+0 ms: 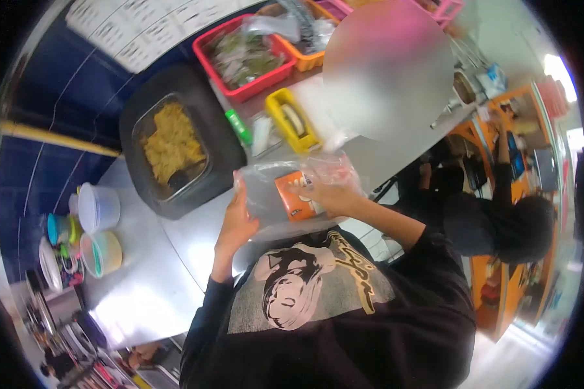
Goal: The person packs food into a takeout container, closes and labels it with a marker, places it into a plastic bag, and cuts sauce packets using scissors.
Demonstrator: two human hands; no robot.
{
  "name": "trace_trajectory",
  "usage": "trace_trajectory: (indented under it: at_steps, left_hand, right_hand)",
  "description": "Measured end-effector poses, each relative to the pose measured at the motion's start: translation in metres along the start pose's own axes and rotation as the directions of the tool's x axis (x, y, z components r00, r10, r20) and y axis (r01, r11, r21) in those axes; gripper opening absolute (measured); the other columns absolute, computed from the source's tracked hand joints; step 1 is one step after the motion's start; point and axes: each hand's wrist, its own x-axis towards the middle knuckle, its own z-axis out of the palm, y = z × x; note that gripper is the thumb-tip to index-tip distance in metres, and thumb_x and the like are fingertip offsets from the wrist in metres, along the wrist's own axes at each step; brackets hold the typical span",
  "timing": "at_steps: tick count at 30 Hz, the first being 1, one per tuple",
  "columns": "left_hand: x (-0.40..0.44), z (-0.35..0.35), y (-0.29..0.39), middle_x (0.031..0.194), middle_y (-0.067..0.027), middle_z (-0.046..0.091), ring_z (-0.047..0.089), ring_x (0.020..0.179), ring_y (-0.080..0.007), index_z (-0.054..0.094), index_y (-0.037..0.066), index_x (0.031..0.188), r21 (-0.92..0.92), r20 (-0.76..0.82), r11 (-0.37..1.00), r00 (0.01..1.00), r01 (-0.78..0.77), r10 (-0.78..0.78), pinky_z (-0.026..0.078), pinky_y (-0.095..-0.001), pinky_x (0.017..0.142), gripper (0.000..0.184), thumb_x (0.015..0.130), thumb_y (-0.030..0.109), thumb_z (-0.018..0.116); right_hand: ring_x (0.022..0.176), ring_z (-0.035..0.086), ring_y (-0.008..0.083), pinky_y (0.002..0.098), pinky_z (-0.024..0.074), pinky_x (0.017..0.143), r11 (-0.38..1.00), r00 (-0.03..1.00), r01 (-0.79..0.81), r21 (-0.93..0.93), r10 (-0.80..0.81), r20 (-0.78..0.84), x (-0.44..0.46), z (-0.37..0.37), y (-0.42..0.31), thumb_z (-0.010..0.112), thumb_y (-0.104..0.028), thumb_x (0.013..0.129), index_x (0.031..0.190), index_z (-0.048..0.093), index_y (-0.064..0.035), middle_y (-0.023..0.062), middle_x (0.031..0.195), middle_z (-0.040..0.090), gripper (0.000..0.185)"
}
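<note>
Black printed shirt [311, 308], nearest. Clear bag [261, 201], orange label [294, 202], between hands: left [239, 220] gripping edge; right [334, 196] over label, closure unclear. Step, apparently: bag handling; next move likely calls for two-handed support. Black container [227, 155]: yellowish food [172, 139]. Red basket [257, 85]: clear packets [243, 61], green contents.

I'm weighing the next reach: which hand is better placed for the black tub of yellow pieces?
The left hand, I'd judge: it is at the side of the clear bag nearer the black tub. The right hand is farther off, by the orange patch.
</note>
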Motion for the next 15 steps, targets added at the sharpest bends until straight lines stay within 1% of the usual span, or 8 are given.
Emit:
trace_trajectory:
  at_steps: [2, 3, 4, 6, 8, 10, 13, 15]
  left_hand:
    - [0.005, -0.007, 0.014, 0.153, -0.0183, 0.013, 0.051, 0.068, -0.0178, 0.003, 0.008, 0.148, -0.040, -0.061, 0.999, 0.998, 0.004, -0.007, 0.044, -0.0267, 0.058, 0.099, 0.064, -0.010, 0.053]
    - [0.004, -0.008, 0.016, 0.154, -0.0174, 0.010, 0.050, 0.067, -0.0187, -0.001, 0.010, 0.148, -0.071, -0.100, 0.997, 0.995, -0.023, 0.016, 0.043, -0.0267, 0.058, 0.101, 0.064, -0.011, 0.051]
    - [0.000, -0.008, 0.016, 0.154, -0.0174, 0.010, 0.050, 0.067, -0.0187, -0.001, 0.010, 0.148, -0.074, -0.112, 0.997, 0.994, -0.017, 0.008, 0.043, -0.0267, 0.058, 0.101, 0.064, -0.011, 0.051]
    - [-0.006, -0.007, 0.018, 0.153, -0.0171, 0.015, 0.045, 0.063, -0.0093, 0.003, 0.010, 0.149, -0.124, -0.097, 0.990, 0.994, -0.061, 0.049, 0.041, -0.0223, 0.055, 0.100, 0.064, -0.011, 0.053]
    - [-0.016, -0.021, 0.027, 0.154, -0.0165, 0.014, 0.045, 0.065, -0.0100, 0.003, 0.010, 0.149, -0.078, -0.095, 0.993, 0.992, -0.089, 0.082, 0.040, -0.0223, 0.054, 0.099, 0.065, -0.012, 0.052]
    - [-0.020, -0.037, 0.038, 0.154, -0.0158, 0.014, 0.046, 0.067, -0.0107, 0.003, 0.011, 0.149, -0.031, -0.086, 0.993, 0.990, -0.114, 0.111, 0.039, -0.0223, 0.054, 0.098, 0.066, -0.013, 0.050]
    - [-0.013, -0.051, 0.043, 0.154, -0.0150, 0.013, 0.058, 0.092, -0.0189, 0.004, 0.012, 0.149, 0.122, -0.118, 0.974, 0.972, -0.191, 0.205, 0.047, -0.0241, 0.063, 0.096, 0.067, -0.015, 0.047]
    - [-0.005, -0.051, 0.035, 0.154, -0.0142, 0.011, 0.046, 0.125, -0.0288, 0.006, 0.011, 0.149, 0.333, -0.125, 0.907, 0.942, -0.257, 0.313, 0.051, -0.0277, 0.080, 0.094, 0.067, -0.017, 0.043]
  right_hand:
    - [0.111, 0.051, 0.0349, 0.0493, 0.0389, 0.096, 0.979, 0.988, 0.008, 0.205, -0.039, 0.148, 0.010, 0.005, -0.002, 0.054, -0.025, 0.087, 0.142, 0.028, -0.0383, 0.0194, 0.135, 0.038, 0.062]
    - [0.112, 0.050, 0.0348, 0.0495, 0.0385, 0.097, 0.973, 0.978, 0.197, -0.117, -0.203, -0.042, 0.021, 0.023, 0.002, 0.054, -0.025, 0.086, 0.142, 0.027, -0.0379, 0.0193, 0.134, 0.039, 0.063]
    - [0.114, 0.049, 0.0347, 0.0497, 0.0380, 0.098, 0.843, 0.897, 0.295, -0.449, -0.406, -0.174, 0.027, 0.023, -0.002, 0.054, -0.025, 0.086, 0.142, 0.027, -0.0374, 0.0191, 0.134, 0.039, 0.064]
    - [0.115, 0.046, 0.0354, 0.0495, 0.0361, 0.098, 0.874, 0.923, 0.277, -0.400, -0.357, -0.142, 0.025, 0.019, -0.007, 0.055, -0.023, 0.085, 0.143, 0.026, -0.0380, 0.0187, 0.135, 0.038, 0.067]
    - [0.116, 0.043, 0.0362, 0.0493, 0.0342, 0.098, 0.907, 0.949, 0.236, -0.350, -0.293, -0.119, 0.025, 0.014, -0.005, 0.057, -0.022, 0.084, 0.144, 0.025, -0.0385, 0.0183, 0.136, 0.038, 0.070]
    - [0.118, 0.041, 0.0367, 0.0492, 0.0335, 0.098, 0.905, 0.922, 0.300, -0.302, -0.356, -0.153, 0.026, 0.021, 0.008, 0.057, -0.022, 0.082, 0.143, 0.029, -0.0363, 0.0186, 0.135, 0.038, 0.068]
    - [0.118, 0.041, 0.0367, 0.0496, 0.0328, 0.099, 0.864, 0.866, 0.401, -0.304, -0.466, -0.182, 0.018, -0.023, -0.019, 0.057, -0.022, 0.081, 0.140, 0.035, -0.0343, 0.0184, 0.133, 0.041, 0.064]
    - [0.119, 0.041, 0.0364, 0.0526, 0.0320, 0.098, 0.842, 0.844, 0.451, -0.296, -0.510, -0.168, 0.018, -0.033, -0.031, 0.058, -0.022, 0.080, 0.138, 0.038, -0.0337, 0.0178, 0.134, 0.040, 0.062]
